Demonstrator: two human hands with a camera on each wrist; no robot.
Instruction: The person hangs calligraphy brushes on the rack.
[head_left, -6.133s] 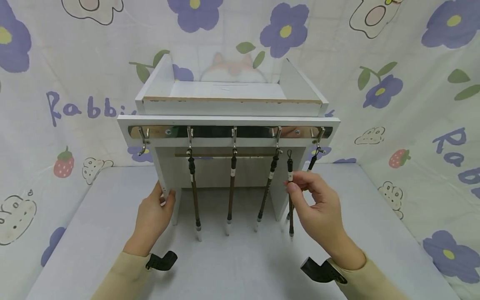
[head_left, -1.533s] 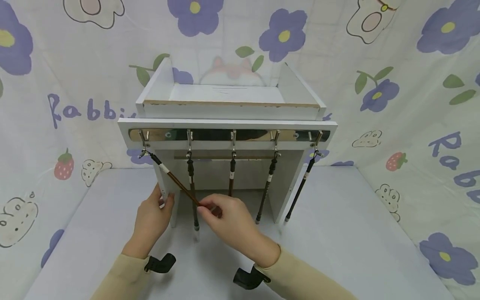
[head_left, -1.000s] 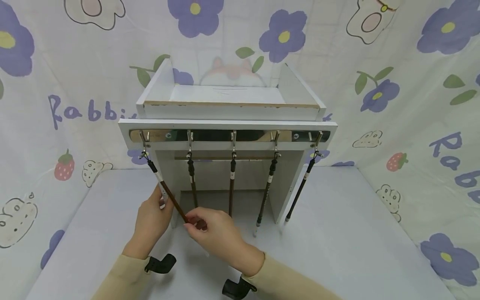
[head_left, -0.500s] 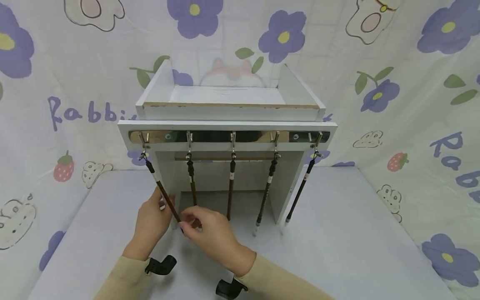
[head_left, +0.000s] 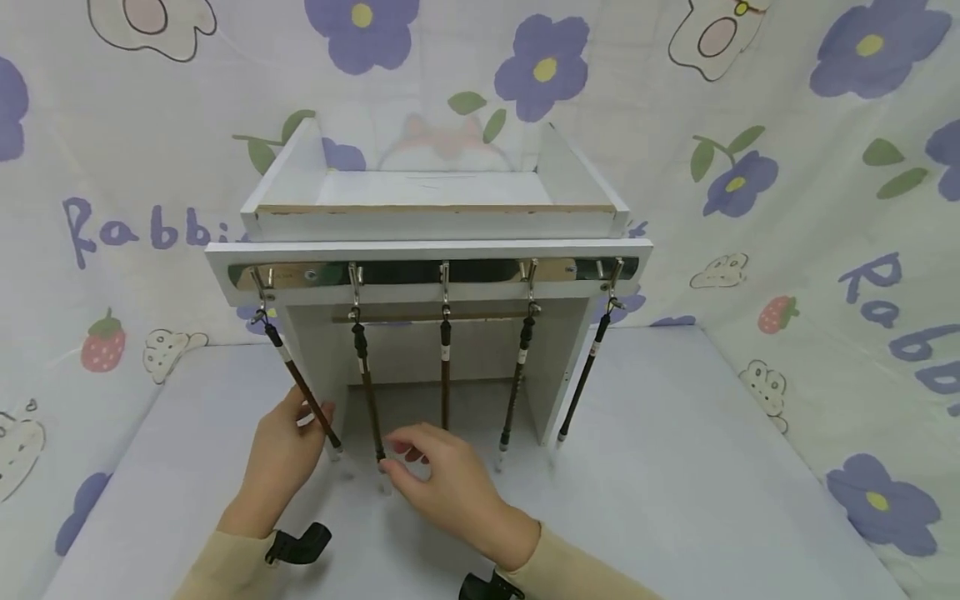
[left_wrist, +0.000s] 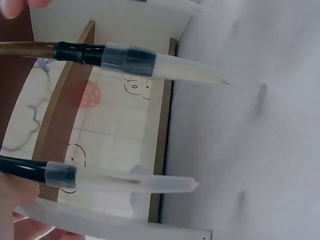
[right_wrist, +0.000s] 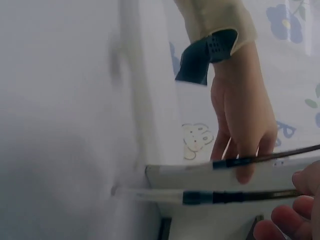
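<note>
Several capped calligraphy brushes hang by loops from the metal hooks of a white wooden rack (head_left: 435, 225), one per hook. My left hand (head_left: 273, 458) grips the rack's left side panel (head_left: 315, 342), behind the leftmost brush (head_left: 302, 385). That brush slants down to the right, its clear cap (left_wrist: 135, 180) lowest. My right hand (head_left: 457, 487), thumb and fingers apart, holds nothing. It is beside the lower end of the second brush (head_left: 367, 379); whether the thumb touches it I cannot tell. The middle brush (head_left: 446, 367) is partly hidden behind this hand.
The fourth brush (head_left: 516, 387) and rightmost brush (head_left: 581, 392) hang on the right side. Above the hook strip (head_left: 487, 272) is a shallow open shelf (head_left: 435, 187). The rack stands on a white tabletop (head_left: 675, 467) before a patterned cloth (head_left: 675, 108).
The right hand took a brush from the right side to the leftmost hook, lowered it, let it go and moved slightly right. The left hand kept its grip on the panel.
</note>
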